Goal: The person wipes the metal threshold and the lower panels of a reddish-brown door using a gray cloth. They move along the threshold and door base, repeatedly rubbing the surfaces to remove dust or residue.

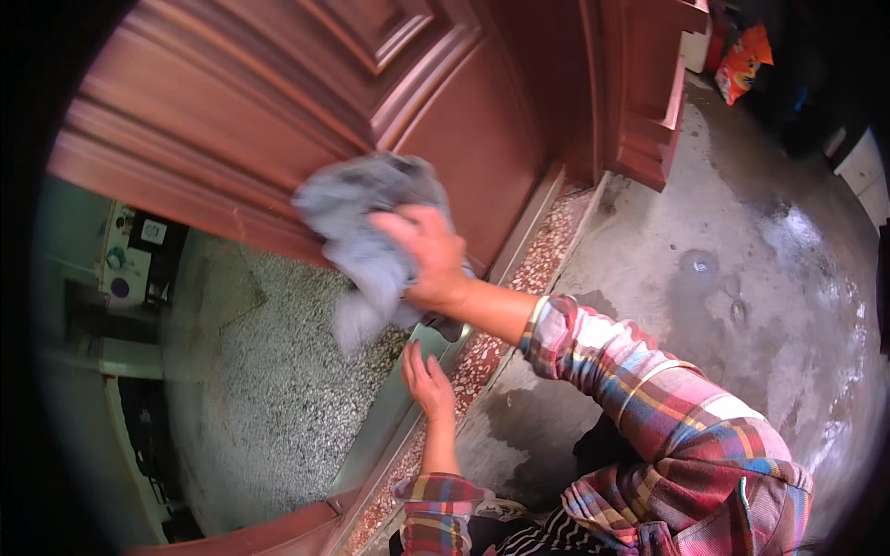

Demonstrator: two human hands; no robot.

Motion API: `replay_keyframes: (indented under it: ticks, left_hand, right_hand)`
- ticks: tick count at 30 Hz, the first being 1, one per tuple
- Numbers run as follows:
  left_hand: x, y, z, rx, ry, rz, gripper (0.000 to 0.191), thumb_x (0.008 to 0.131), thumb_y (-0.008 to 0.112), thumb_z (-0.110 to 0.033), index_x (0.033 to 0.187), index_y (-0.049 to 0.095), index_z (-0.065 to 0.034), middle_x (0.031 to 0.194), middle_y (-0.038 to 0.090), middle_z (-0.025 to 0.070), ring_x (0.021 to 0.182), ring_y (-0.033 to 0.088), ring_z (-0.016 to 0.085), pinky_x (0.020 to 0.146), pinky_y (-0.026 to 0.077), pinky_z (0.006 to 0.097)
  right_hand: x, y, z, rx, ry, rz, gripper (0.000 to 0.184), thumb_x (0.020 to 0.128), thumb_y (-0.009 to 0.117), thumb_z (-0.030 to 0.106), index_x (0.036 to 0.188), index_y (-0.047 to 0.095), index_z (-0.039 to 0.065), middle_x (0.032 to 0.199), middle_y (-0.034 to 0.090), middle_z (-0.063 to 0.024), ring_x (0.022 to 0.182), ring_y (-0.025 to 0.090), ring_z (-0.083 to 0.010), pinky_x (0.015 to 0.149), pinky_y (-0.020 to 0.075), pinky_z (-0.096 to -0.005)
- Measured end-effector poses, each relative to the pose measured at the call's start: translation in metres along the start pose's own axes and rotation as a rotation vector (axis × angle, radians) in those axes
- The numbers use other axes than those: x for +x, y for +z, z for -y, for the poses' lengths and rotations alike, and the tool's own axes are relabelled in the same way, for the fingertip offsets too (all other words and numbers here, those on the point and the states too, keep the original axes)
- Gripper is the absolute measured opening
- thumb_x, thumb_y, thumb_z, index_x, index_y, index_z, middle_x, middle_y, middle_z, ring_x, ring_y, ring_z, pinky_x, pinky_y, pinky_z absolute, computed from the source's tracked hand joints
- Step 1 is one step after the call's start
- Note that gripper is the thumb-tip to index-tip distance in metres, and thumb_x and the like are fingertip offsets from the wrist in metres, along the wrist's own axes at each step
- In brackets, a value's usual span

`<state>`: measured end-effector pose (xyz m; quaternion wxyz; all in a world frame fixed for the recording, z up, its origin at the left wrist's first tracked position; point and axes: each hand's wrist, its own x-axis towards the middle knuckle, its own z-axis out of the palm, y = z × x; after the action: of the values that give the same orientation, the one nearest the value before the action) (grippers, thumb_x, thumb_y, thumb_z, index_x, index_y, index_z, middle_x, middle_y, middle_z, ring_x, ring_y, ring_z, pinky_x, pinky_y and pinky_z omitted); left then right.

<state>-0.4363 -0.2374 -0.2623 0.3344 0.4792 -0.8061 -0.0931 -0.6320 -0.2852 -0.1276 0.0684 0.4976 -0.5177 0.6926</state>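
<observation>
A crumpled grey cloth (pixel 368 229) is bunched under my right hand (pixel 431 260), against a reddish-brown panelled door (pixel 278 132) with raised mouldings. Both hand and cloth are blurred, and a loose end of the cloth hangs below the door's edge. Lower down, my left hand (pixel 430 389) holds nothing, its fingers extended over a metal threshold strip (pixel 379 417). Whether those fingertips rest on the strip I cannot tell. Plaid sleeves (pixel 660 389) cover both my arms, pushed up from the wrists.
Speckled red stone (pixel 480 361) edges the doorway. Wet patches mark the concrete floor (pixel 626 278) on the right; a speckled floor (pixel 299 361) lies inside on the left. An orange bag (pixel 744 66) stands beyond the door frame (pixel 640 90). Dark furniture (pixel 160 240) shows indoors.
</observation>
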Motion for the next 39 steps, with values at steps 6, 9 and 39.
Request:
replay_keyframes:
  ticks: [6, 9, 39]
  left_hand:
    - [-0.007, 0.002, -0.015, -0.091, -0.040, 0.004, 0.038, 0.086, 0.053, -0.015, 0.122, 0.049, -0.0026, 0.125, 0.047, 0.0213, 0.115, 0.045, 0.038, 0.096, 0.036, 0.0433]
    - [-0.005, 0.000, -0.018, -0.119, -0.051, 0.038, 0.044, 0.081, 0.057, -0.011, 0.123, 0.048, -0.0035, 0.126, 0.046, 0.0212, 0.116, 0.044, 0.038, 0.098, 0.036, 0.0423]
    - [-0.018, 0.043, 0.024, 0.409, -0.272, 0.660, 0.081, 0.080, 0.057, -0.040, 0.142, 0.017, -0.0072, 0.149, 0.012, 0.0142, 0.138, 0.009, 0.032, 0.103, 0.014, 0.0608]
  right_hand:
    - [-0.141, -0.037, -0.124, -0.537, 0.315, 0.731, 0.024, 0.070, 0.057, 0.013, 0.094, 0.060, 0.014, 0.083, 0.062, -0.0117, 0.078, 0.061, -0.0331, 0.063, 0.0507, -0.0440]
    - [-0.137, -0.041, -0.126, -0.509, 0.167, 0.743, 0.022, 0.074, 0.052, 0.012, 0.096, 0.059, 0.015, 0.079, 0.062, -0.0123, 0.078, 0.062, -0.0316, 0.063, 0.0505, -0.0441]
    - [-0.091, -0.084, -0.247, -0.774, 0.703, -0.110, 0.070, 0.086, 0.051, 0.048, 0.117, 0.042, -0.013, 0.114, 0.051, -0.0317, 0.101, 0.054, -0.0425, 0.084, 0.0452, -0.0468]
